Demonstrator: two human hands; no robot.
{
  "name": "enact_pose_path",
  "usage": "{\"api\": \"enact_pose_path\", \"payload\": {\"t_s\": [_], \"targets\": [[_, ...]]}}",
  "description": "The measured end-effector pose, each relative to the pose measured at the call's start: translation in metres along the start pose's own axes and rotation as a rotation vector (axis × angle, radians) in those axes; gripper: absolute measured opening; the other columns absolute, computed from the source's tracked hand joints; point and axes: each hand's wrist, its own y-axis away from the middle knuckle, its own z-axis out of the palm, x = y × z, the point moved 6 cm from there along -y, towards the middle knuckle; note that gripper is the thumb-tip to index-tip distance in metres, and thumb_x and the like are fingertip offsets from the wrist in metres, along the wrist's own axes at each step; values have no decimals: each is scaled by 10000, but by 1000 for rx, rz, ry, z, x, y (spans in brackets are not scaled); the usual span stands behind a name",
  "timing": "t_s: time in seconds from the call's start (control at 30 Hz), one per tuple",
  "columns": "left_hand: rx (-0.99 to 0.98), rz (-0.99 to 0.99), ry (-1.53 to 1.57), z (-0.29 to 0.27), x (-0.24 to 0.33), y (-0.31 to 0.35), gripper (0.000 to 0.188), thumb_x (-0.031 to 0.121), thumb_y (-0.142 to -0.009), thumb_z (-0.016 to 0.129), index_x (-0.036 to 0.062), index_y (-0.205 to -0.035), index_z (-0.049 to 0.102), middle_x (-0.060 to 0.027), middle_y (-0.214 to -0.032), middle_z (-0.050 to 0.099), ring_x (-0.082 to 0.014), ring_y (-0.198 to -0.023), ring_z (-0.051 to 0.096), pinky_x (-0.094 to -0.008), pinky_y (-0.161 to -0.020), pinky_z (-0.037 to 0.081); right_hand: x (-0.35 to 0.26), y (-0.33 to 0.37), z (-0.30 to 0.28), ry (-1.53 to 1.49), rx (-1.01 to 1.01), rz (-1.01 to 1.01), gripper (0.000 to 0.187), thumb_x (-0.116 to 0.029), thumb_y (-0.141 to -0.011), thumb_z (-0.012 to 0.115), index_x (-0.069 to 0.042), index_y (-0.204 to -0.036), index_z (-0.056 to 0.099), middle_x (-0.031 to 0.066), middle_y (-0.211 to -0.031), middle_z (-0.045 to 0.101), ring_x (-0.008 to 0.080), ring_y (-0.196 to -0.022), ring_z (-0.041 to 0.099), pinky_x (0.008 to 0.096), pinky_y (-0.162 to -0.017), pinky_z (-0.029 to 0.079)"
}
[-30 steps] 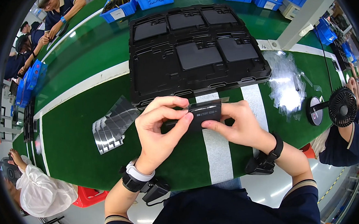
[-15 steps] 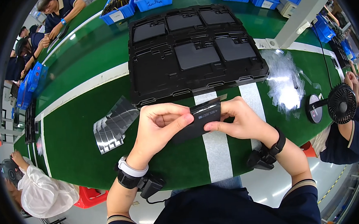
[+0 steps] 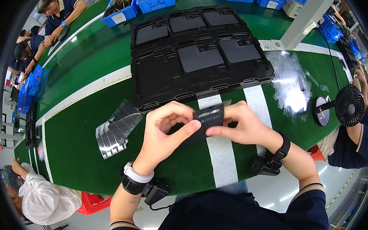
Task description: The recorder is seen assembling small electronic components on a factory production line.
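In front of my chest I hold a thin black rectangular panel (image 3: 210,118) with pale print near its upper edge. It is tilted and a little blurred. My left hand (image 3: 157,131) pinches its left edge between thumb and fingers. On its right edge, the thumb and fingers of my right hand (image 3: 247,126) are closed; some of those fingertips are hidden behind it. Just beyond my hands lies a black moulded tray (image 3: 154,79), where several flat dark panels (image 3: 199,58) with notched edges rest in recesses. The front left recess holds no panel.
Left of my hands is a clear film sheet (image 3: 116,129) with black strips. A heap of clear film pieces (image 3: 290,83) lies right of the tray, near a small black fan (image 3: 349,106). A grey post (image 3: 310,16) stands at the back right. Co-workers sit on both sides.
The panel has tilted in my hands, so its printed face appears shorter and its upper edge flatter. Both hands have shifted only slightly and keep their hold.
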Motion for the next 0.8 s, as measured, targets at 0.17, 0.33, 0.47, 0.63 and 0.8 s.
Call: {"api": "enact_pose_path", "payload": {"t_s": [0.17,0.33,0.47,0.63,0.8], "targets": [[34,3,-120,-2,4,0,141,31,-820,670,-22,-948,641,-85,-925,659,-96,-839,615,-233,-752,486,4,2,-9,-102,182,-78,177,-68,-830,667,17,-980,625,55,-773,650,100,-721,630,246,-657,530],[125,54,-136,-7,8,-1,125,36,-821,672,-23,-928,647,-57,-854,665,-90,-794,616,-222,-720,486,7,5,-25,-331,338,-34,55,-96,-936,491,-48,-914,478,-26,-697,479,40,-594,481,185,-551,400],[206,78,-318,-12,8,0,126,34,-816,673,-27,-924,647,-58,-852,665,-87,-793,614,-218,-721,485,0,6,-22,-323,262,-85,105,-109,-942,485,-44,-861,495,-28,-697,471,45,-547,393,207,-499,321],[293,90,-344,-17,8,0,129,49,-830,659,-21,-934,628,-41,-845,649,-68,-765,589,-200,-688,467,2,2,3,382,-154,-18,180,-118,-799,664,-39,-714,527,-9,-566,461,85,-486,436,249,-446,326],[228,60,-204,-15,6,0,114,89,-864,629,-4,-920,595,-13,-813,619,-47,-735,553,-194,-663,449,-1,1,-15,3,226,16,262,-2,-759,701,1,-1001,603,29,-767,594,71,-608,549,177,-560,450]]}}
